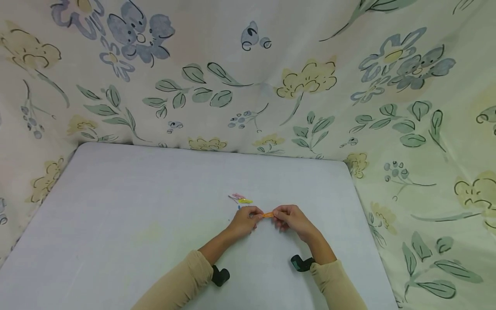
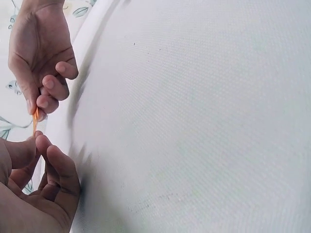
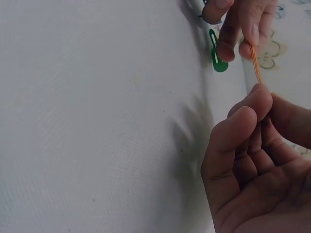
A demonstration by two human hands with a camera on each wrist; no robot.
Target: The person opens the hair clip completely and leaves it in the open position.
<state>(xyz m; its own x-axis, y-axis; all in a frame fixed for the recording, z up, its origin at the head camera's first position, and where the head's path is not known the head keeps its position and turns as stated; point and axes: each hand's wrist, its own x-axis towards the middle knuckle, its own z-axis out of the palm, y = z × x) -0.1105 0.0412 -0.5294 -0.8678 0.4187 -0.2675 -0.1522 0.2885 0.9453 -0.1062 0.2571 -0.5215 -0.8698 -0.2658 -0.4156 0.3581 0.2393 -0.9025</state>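
Observation:
An orange hair clip (image 1: 268, 215) is stretched between both hands, seen nearly edge-on as a thin strip in the right wrist view. My left hand (image 1: 244, 221) pinches one end between thumb and fingertips. At the other end, my right hand (image 1: 296, 219) grips it the same way, its other fingers loosely bent. The fingertips cover both ends of the clip. Just beyond the left hand lie a yellow hair clip (image 1: 245, 201) and a pink hair clip (image 1: 238, 196). A green snap hair clip (image 3: 220, 64) shows beside the left fingers in the right wrist view.
The hands work over a large white table (image 1: 116, 206) with rounded far corners. A flower-printed cloth (image 1: 248, 116) hangs behind it and along its sides. Black wrist devices sit near both sleeves, one at the left (image 1: 221, 276) and one at the right (image 1: 301, 263).

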